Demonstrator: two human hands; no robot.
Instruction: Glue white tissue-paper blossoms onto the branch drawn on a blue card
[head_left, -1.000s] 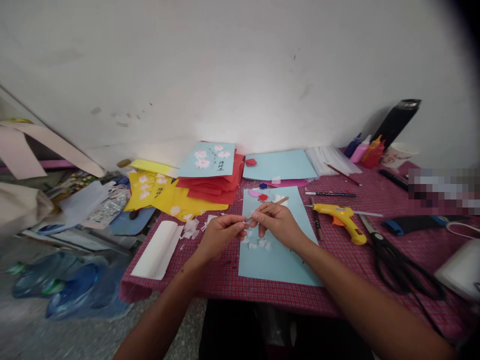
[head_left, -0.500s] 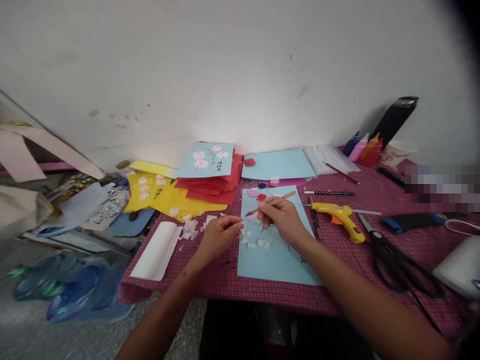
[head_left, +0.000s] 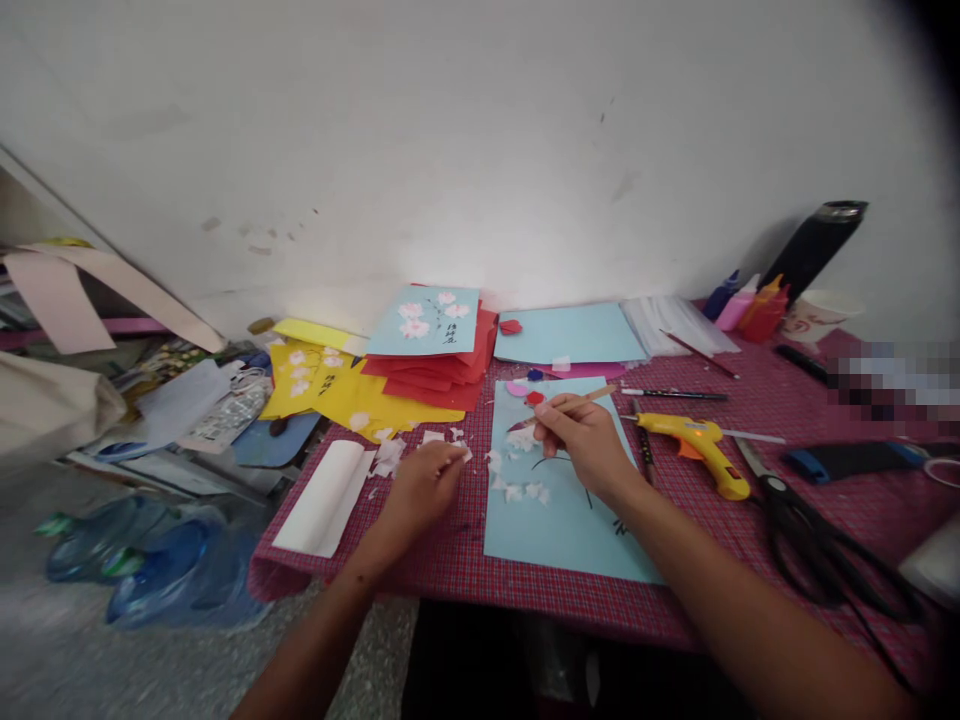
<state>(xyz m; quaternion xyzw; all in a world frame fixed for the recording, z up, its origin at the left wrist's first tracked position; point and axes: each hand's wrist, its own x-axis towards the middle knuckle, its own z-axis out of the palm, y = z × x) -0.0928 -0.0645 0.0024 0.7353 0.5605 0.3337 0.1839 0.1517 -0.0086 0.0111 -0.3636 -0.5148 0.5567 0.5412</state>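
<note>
My right hand (head_left: 585, 445) grips a paintbrush (head_left: 600, 393) with a pale wooden handle, its tip low over the light blue sheet (head_left: 555, 545). Torn white paper scraps (head_left: 525, 492) lie on the sheet's left part, beside thin dark painted lines and dark writing partly under my right arm. Pink, blue and red paint blobs (head_left: 535, 398) sit at its top edge. My left hand (head_left: 424, 490) is left of the sheet, fingertips pinched at a small white paper scrap (head_left: 466, 454). More loose scraps (head_left: 388, 456) lie just beyond it, near a folded white paper (head_left: 322, 500).
At the right lie a yellow glue gun (head_left: 697, 445), black scissors (head_left: 817, 540) and a pen (head_left: 675, 395). Paint bottles (head_left: 761, 308) and a black flask (head_left: 817, 250) stand behind. Red sheets (head_left: 442, 375) topped by a blossom card (head_left: 424, 320) and yellow cards (head_left: 382, 395) are at the back left.
My left hand has drawn away leftward from the blue sheet to the loose scraps, and a white scrap now shows at its fingertips. The right hand keeps the brush over the sheet.
</note>
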